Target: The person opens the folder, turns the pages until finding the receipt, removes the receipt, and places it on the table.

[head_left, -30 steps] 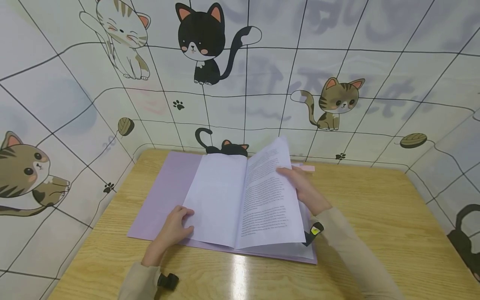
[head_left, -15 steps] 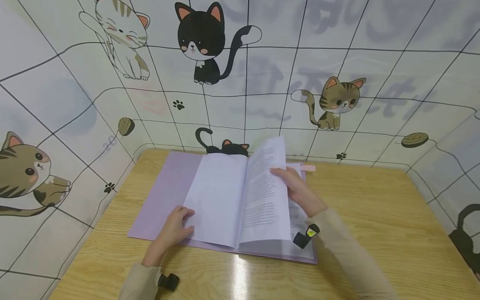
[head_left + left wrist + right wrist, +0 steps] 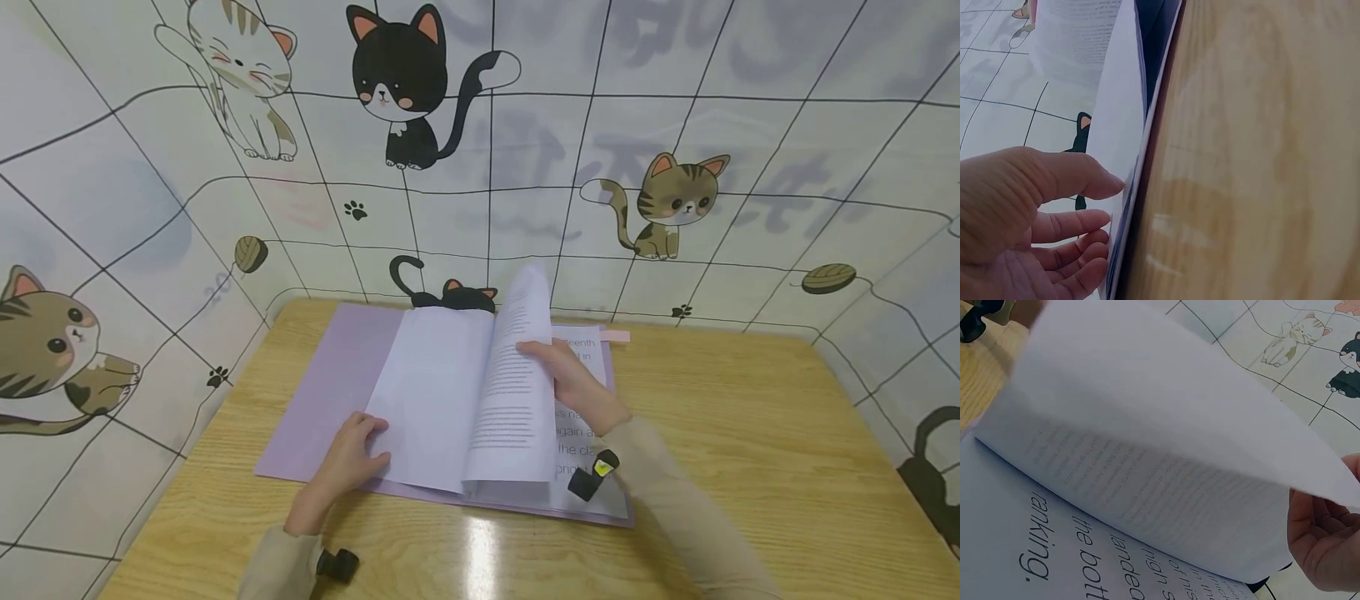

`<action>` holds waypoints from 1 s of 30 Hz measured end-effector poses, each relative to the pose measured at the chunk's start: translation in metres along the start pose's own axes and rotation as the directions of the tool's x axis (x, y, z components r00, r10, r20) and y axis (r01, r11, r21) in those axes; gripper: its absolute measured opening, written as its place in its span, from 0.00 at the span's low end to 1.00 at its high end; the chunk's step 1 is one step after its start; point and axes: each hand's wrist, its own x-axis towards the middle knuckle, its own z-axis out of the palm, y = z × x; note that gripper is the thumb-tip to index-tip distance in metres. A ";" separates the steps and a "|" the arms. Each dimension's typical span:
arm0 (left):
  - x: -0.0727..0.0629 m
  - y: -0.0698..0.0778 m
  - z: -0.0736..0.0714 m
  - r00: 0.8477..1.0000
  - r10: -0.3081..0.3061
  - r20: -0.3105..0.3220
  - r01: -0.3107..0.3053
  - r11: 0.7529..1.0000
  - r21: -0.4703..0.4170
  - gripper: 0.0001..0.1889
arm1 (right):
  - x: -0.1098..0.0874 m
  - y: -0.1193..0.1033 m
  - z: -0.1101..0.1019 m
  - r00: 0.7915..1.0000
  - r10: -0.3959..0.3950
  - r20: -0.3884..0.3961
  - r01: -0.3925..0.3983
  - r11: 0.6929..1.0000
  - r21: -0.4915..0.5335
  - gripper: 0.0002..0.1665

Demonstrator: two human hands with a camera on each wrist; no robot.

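Observation:
A folder-like book with a lilac cover (image 3: 330, 383) lies spread on the wooden table. My right hand (image 3: 581, 387) pinches a printed page (image 3: 510, 417) by its right side, thumb on the near face. The page is raised and curved toward the left; in the right wrist view its white underside (image 3: 1166, 394) arches over a page of large print (image 3: 1094, 550). Below the thumb, the other fingers are partly behind the sheet. My left hand (image 3: 351, 454) rests at the lower left edge of the blank left page (image 3: 431, 400), its fingers loosely bent, thumb apart from them in the left wrist view.
A pink tab (image 3: 617, 336) sticks out at the book's upper right. Behind the table (image 3: 720, 417) stands a white gridded wall covering (image 3: 525, 217) printed with cartoon cats. Each wrist carries a black camera strap.
My right hand has moved left, carrying the raised page with it. The page curls more, and more of the large-print page beneath shows. My left hand has stayed in place.

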 end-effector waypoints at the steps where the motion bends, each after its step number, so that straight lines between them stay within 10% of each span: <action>1: 0.000 0.000 0.000 1.000 0.001 -0.003 0.000 1.000 0.002 0.19 | 0.001 0.001 0.001 1.000 -0.001 -0.001 0.001 1.000 0.001 0.30; 13: -0.004 0.020 0.004 0.999 -0.033 -0.042 0.034 0.999 0.015 0.24 | 0.007 0.009 0.011 0.999 -0.008 0.042 0.008 1.000 -0.007 0.33; 19: -0.010 0.043 0.006 0.975 0.149 -0.166 -0.159 0.986 -0.050 0.24 | 0.010 0.009 0.016 1.000 0.008 0.027 -0.008 1.000 0.008 0.32; 30: -0.014 0.079 0.011 0.894 0.370 -0.254 -0.422 0.885 -0.196 0.25 | 0.016 0.013 0.026 0.999 0.023 0.031 -0.023 1.000 0.011 0.32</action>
